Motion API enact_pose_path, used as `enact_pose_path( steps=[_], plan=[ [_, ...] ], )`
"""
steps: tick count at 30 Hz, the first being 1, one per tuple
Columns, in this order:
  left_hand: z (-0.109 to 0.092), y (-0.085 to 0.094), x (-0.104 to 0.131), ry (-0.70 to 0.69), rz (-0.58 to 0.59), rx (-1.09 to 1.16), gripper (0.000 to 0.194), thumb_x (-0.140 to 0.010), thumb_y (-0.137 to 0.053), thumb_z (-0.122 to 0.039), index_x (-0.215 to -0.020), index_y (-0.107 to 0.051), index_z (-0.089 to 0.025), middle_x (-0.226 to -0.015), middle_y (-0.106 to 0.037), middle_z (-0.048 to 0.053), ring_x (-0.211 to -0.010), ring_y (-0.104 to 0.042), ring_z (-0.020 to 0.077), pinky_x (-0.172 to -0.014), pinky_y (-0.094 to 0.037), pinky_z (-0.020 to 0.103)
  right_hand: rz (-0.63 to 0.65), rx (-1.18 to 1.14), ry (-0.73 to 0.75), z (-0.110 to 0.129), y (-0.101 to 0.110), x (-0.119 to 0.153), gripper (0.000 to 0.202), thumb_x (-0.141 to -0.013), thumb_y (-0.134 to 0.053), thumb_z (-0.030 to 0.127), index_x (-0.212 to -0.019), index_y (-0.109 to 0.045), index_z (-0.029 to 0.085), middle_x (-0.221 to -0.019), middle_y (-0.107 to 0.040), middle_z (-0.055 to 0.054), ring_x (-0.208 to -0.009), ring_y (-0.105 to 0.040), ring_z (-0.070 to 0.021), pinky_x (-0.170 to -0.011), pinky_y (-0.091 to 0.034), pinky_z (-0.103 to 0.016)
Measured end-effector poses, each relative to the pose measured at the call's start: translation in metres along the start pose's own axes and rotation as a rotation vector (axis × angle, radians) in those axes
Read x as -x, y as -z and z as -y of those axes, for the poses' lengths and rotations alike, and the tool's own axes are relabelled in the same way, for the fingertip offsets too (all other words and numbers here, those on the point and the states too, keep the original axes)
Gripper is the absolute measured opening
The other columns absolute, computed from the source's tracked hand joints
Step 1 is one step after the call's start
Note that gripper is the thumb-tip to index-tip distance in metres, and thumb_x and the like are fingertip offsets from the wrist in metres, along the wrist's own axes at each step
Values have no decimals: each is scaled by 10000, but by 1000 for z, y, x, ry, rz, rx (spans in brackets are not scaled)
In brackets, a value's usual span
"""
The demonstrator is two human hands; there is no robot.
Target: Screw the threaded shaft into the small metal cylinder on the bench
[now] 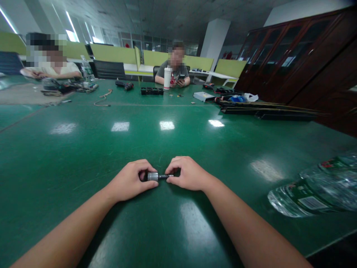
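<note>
In the middle of the green table point(156, 141) lies a short silver metal cylinder point(152, 176), gripped between the thumb and fingers of my left hand point(131, 180). A thin dark ridged shaft point(163, 176) runs from its right end, in line with it. The thumb and fingertips of my right hand point(186, 173) pinch the shaft's far end. Whether shaft and cylinder are one piece I cannot tell. Both hands rest low, at or just above the tabletop, and my left fingers partly hide the cylinder's left end.
Large clear plastic bottles point(312, 197) lie at the right. Along the far side are a black block point(152, 91), a white tumbler point(167, 78), a power drill point(124, 85), a silver box point(203, 96) and long black strips point(267, 109). Two people sit opposite.
</note>
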State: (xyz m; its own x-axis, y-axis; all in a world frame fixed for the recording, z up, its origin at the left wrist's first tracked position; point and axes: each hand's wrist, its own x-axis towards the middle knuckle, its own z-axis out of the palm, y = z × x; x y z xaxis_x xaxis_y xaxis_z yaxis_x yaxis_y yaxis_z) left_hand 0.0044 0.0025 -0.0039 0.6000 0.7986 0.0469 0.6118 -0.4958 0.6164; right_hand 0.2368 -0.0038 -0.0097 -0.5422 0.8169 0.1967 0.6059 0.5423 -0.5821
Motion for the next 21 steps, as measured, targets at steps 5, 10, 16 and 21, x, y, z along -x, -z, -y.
enact_pose_path(
  steps=[5, 10, 16, 21],
  plan=[
    [0, 1, 0, -6, 1, -2, 251, -782, -714, -383, -937, -703, -186, -810, -598, 5, -704, -545, 152, -625, -394, 253, 3, -18, -16, -1, 1, 1, 98, -709, -736, 172, -807, -734, 181, -747, -655, 2, -701, -574, -117, -658, -410, -232],
    [-1, 1, 0, 0, 6, -2, 256, -781, -716, -385, -943, -703, -188, -811, -600, 1, -691, -544, 147, -616, -390, 250, 10, -19, -32, -2, 3, 1, 91, -701, -745, 167, -790, -736, 182, -744, -659, 1, -702, -580, -119, -661, -415, -235],
    [-1, 1, 0, 7, 1, 1, 251, -777, -718, -382, -931, -702, -185, -798, -593, 0, -685, -538, 146, -610, -388, 248, 29, -25, -53, -3, 7, 2, 96, -704, -746, 166, -800, -742, 179, -764, -674, -5, -701, -589, -119, -655, -422, -233],
    [-1, 1, 0, 10, 1, 4, 252, -777, -718, -383, -935, -702, -186, -797, -595, 0, -679, -538, 144, -608, -389, 246, 28, -25, -65, -5, 9, 3, 107, -697, -752, 166, -802, -746, 184, -771, -678, -3, -704, -593, -118, -650, -422, -230]
  ],
)
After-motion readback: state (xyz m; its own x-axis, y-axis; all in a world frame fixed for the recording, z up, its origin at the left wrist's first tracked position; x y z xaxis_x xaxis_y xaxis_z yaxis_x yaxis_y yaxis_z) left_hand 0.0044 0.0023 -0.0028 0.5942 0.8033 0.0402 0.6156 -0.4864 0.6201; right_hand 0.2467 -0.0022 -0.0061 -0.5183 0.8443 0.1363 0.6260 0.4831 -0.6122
